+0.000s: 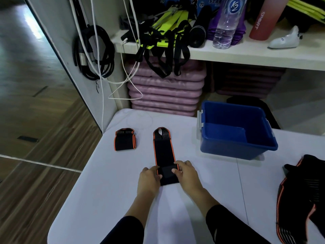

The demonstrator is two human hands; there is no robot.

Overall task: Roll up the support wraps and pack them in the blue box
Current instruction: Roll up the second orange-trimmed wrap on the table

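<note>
Black, orange-edged wrap [163, 152] lies stretched forward, its near end pinched by left hand [149, 179] and right hand [186, 175].

Blue box [235, 138], orange-edged black wrap [163, 152]

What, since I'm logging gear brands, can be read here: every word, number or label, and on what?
"K2": label of the water bottle on the shelf.
"SPORT": side of the red bottle.
"STAR", "70": blue printed sheet behind them, rest cut off.
Print on the white object: too blurred to read.
No text seen on the support wrap or the blue box.
</note>
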